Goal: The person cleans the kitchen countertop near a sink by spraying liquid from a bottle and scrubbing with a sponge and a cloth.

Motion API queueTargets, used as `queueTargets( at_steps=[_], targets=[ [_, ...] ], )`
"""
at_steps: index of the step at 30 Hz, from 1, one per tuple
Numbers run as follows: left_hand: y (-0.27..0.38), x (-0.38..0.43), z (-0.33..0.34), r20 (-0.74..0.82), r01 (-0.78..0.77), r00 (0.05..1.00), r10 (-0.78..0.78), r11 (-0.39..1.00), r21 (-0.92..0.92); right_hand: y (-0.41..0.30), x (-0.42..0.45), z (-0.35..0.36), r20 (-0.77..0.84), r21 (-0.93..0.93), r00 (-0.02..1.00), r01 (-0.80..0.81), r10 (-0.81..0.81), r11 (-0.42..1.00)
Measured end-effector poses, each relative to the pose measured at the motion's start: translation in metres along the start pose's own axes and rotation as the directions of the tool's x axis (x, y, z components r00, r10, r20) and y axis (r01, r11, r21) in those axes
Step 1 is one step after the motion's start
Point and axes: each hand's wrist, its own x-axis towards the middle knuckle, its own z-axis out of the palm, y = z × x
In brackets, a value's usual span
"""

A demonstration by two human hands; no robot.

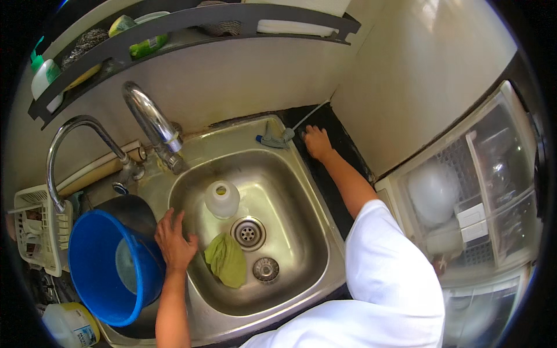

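Note:
My left hand (175, 241), fingers apart and holding nothing, is over the left rim of the stainless steel sink (283, 204), beside a blue bucket (102, 269). On the dark counter strip right of the sink rests my right hand (317, 141), its fingers bent; whether anything is under them I cannot tell. Just left of it, a grey spray trigger head (278, 140) with its tube lies at the sink's back right corner. In the basin are a white plastic bottle (222, 204) without its top, a green cloth (226, 261) and a metal strainer (266, 269) near the drain (248, 234).
Two chrome faucets (150, 115) rise behind the sink. A dark shelf (191, 26) with sponges, scourers and a bottle spans the wall. At left stand a white plastic basket (54, 235) and a yellow-and-white jug (72, 326). A clear-fronted cabinet (470, 209) is at right.

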Motion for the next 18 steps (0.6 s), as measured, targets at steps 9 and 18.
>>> queueTargets(
  at_steps=[9, 18],
  targets=[
    [-0.014, -0.002, -0.005, -0.029, 0.044, 0.999, -0.044, 0.999, -0.014, -0.011, -0.148, -0.020, 0.007, 0.163, 0.994, 0.110, -0.112, 0.981],
    [0.000, 0.000, 0.001, 0.005, -0.004, 1.000, 0.004, 1.000, -0.022, 0.023, -0.055, 0.009, -0.152, 0.184, 0.986, -0.037, 0.066, 0.982]
  ],
)
